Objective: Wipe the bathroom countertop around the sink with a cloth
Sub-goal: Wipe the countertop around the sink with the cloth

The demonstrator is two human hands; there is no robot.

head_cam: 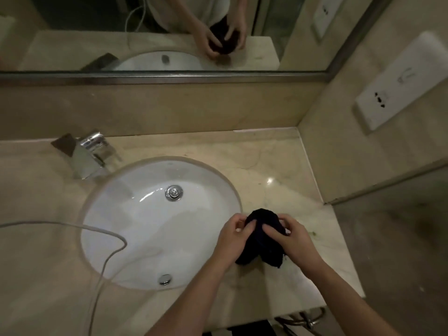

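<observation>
A dark navy cloth (260, 241) is bunched up over the beige marble countertop (278, 170), just right of the white oval sink (135, 229). My left hand (234, 240) pinches the cloth's left side. My right hand (293, 241) grips its right side, fingers curled over the top. The lower ends of the cloth hang down and touch the counter near its front edge. Both hands sit right of the sink's rim.
A chrome faucet (89, 154) stands at the back left of the sink. A white cable (106, 260) loops across the sink's left side. A mirror (157, 32) spans the back wall. A socket plate (402, 88) is on the right wall.
</observation>
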